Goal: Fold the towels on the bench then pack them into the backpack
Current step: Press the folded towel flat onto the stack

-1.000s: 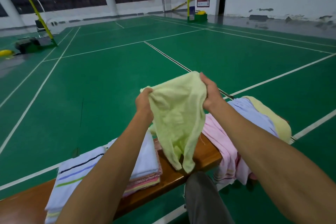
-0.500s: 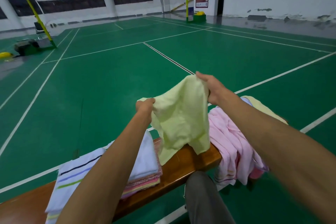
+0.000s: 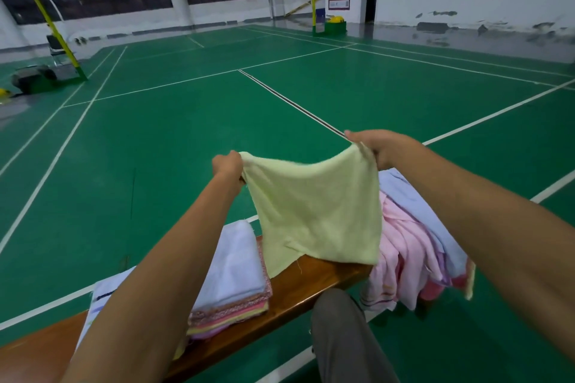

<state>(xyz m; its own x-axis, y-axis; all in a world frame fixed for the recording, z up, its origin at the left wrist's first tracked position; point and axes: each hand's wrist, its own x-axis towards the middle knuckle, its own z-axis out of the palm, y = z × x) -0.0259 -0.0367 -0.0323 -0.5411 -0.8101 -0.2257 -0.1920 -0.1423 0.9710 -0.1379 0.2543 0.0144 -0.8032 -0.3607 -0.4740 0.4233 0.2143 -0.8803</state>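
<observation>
A pale yellow towel (image 3: pixel 317 211) hangs spread out above the wooden bench (image 3: pixel 298 292). My left hand (image 3: pixel 228 165) grips its top left corner and my right hand (image 3: pixel 371 144) pinches its top right corner, stretching the upper edge between them. The towel's lower edge brushes the bench top. A stack of folded towels (image 3: pixel 236 283), white on top with pink and striped ones beneath, lies on the bench to the left. A heap of unfolded pink and light blue towels (image 3: pixel 413 246) drapes over the bench's right end. No backpack is in view.
My knee in grey trousers (image 3: pixel 342 336) sits just in front of the bench. Beyond the bench stretches a green court floor (image 3: pixel 186 134) with white lines. Yellow net posts (image 3: pixel 59 37) and equipment stand far off.
My hands have moved apart, the right one out to the right. The yellow towel, bunched and hanging narrow before, is now stretched wide and flat between them.
</observation>
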